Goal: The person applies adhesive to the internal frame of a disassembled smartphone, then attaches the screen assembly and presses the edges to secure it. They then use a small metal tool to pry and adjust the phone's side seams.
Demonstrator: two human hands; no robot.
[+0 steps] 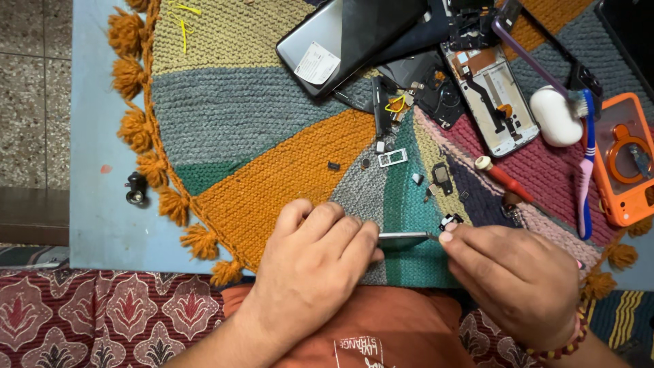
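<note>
- Sitting loose on the pale blue tabletop, far left: small black cylindrical part, off the round knitted multicolour mat with orange tassels.
- Left hand: fingers curled together over the near end of a thin dark flat phone panel, clamped on it, held edge-on just above the mat's near edge.
- Right hand: thumb and forefinger pinched at the panel's other end; fingertip contact visible, whether a tool sits between them I cannot tell.
- Progress, my read: teardown well along. Silver tray frame, small screws and black bits lie scattered mid-mat; opened phone chassis with exposed board and dark back cover sit at top.
- Right of the hands: red-handled screwdriver, white earbud case, blue toothbrush, orange phone case, all untouched.
- Left to do, judging: panel still in hand, nothing reassembled.
</note>
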